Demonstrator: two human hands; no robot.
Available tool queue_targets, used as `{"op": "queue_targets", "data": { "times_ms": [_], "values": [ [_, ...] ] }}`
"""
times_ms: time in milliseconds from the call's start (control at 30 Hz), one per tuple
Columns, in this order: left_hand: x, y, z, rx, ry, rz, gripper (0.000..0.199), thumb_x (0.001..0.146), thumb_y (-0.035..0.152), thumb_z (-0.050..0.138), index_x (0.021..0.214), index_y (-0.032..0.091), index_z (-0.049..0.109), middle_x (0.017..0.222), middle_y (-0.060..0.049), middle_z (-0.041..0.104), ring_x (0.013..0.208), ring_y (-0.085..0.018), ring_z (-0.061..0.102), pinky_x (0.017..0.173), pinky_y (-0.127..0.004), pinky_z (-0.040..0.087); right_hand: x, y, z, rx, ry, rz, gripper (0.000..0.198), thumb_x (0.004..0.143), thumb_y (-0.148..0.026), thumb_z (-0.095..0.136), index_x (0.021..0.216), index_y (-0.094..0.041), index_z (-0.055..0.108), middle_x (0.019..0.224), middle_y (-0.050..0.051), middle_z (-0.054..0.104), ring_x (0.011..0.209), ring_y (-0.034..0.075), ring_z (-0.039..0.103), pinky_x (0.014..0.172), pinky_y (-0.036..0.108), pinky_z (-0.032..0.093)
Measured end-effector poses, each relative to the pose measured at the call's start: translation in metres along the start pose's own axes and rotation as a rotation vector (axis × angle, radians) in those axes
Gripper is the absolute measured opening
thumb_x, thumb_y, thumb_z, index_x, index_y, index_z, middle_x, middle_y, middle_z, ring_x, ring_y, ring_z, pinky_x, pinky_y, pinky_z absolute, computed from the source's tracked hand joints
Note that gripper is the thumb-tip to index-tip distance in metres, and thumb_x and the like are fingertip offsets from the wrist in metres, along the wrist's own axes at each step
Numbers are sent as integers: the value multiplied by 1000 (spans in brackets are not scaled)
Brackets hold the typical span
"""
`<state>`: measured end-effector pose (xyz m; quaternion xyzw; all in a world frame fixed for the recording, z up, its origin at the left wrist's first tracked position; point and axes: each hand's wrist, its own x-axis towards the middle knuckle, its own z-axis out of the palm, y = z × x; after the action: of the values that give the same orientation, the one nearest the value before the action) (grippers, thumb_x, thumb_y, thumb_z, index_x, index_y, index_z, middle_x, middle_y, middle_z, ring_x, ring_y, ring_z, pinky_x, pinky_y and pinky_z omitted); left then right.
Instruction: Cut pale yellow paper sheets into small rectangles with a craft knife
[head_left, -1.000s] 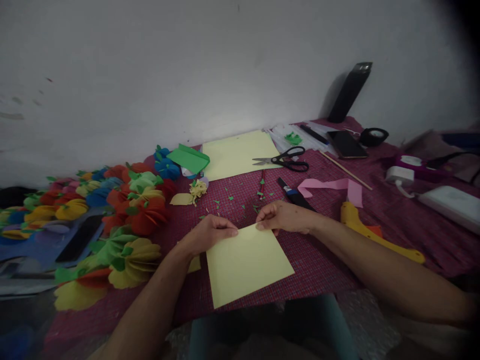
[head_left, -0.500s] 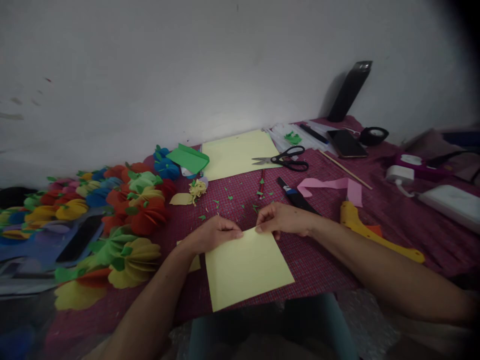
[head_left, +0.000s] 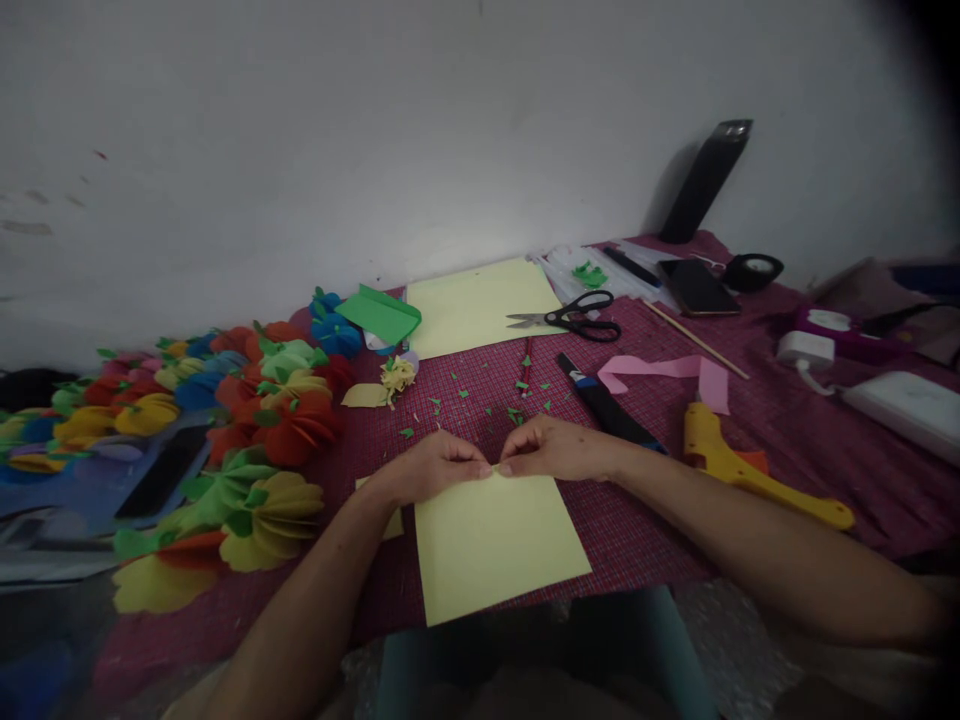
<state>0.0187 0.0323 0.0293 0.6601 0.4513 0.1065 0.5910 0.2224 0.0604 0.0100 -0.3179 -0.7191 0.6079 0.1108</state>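
Note:
A pale yellow sheet of paper (head_left: 499, 550) lies flat at the table's front edge, its near corner reaching over that edge. Its far edge is pinched between thumb and fingers by my left hand (head_left: 435, 467) on the left. Close beside it, my right hand (head_left: 559, 447) pinches the same edge, the two thumbs almost meeting. Part of a smaller yellow paper piece (head_left: 391, 525) shows under my left wrist. Beyond my hands are scattered green paper scraps (head_left: 463, 394) and a dark red pencil (head_left: 526, 365).
Many colourful paper pumpkins (head_left: 296, 415) crowd the left side. Black scissors (head_left: 574, 317) rest on larger yellow sheets (head_left: 472, 300) at the back. A cutter knife (head_left: 607, 405), pink ribbon (head_left: 660, 367) and yellow glue gun (head_left: 757, 475) lie to the right, near my right forearm.
My right hand has slid left along the paper's far edge, closer to my left hand. The paper stays in nearly the same place, and the whole view has shifted slightly.

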Motion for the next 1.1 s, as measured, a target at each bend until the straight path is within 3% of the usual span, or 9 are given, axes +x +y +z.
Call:
{"op": "queue_targets", "data": {
  "times_ms": [400,667,733,833,900,1000,1033,1100],
  "values": [
    [0,0,1,35,33,46,32,74,40,50,59,12,57,46,6,37,41,-4,29,38,-16,20,2,-2,2,136,17,50,20,67,-34,57,67,-14,61,50,-5,49,43,5,39,42,18,28],
    [-18,-1,-24,-85,197,40,26,75,35,52,65,13,59,52,2,54,46,-7,46,45,-17,34,-11,-12,-25,323,109,158,20,64,-33,62,64,-14,59,50,-3,56,39,5,45,41,17,34],
    [-23,-4,-32,-136,286,49,25,76,35,51,68,14,58,56,0,58,48,-8,52,47,-18,39,-14,-14,-31,391,140,175,19,63,-31,64,65,-13,59,51,-3,57,39,5,47,41,17,35],
    [-27,-6,-34,-52,528,195,25,78,33,50,97,17,55,79,-5,63,63,-13,59,57,-24,45,-17,-15,-37,503,181,200,16,62,-28,65,67,-14,60,55,-2,61,44,7,52,44,18,38],
    [-26,-3,-29,163,629,371,44,76,28,53,119,21,42,110,-10,55,93,-18,55,75,-32,45,-16,-14,-38,560,174,216,15,63,-27,65,68,-14,60,56,-2,62,45,8,54,46,19,41],
    [-22,6,-16,515,595,603,52,74,23,57,123,24,40,136,-10,29,122,-24,28,96,-40,28,-13,-12,-36,587,139,236,14,63,-26,64,68,-13,60,55,-2,61,45,8,54,47,20,42],
    [-21,8,-13,589,560,667,47,74,23,57,119,24,46,136,-9,29,124,-25,25,98,-42,25,-12,-12,-34,584,134,241,14,64,-27,64,68,-13,60,55,-1,61,45,8,54,47,20,43],
    [-19,9,-9,653,502,763,35,74,23,58,109,25,56,126,-7,44,120,-24,33,98,-43,23,-11,-12,-32,572,144,240,15,63,-27,64,68,-13,60,55,-1,60,46,8,54,48,20,42]
  ]
}}
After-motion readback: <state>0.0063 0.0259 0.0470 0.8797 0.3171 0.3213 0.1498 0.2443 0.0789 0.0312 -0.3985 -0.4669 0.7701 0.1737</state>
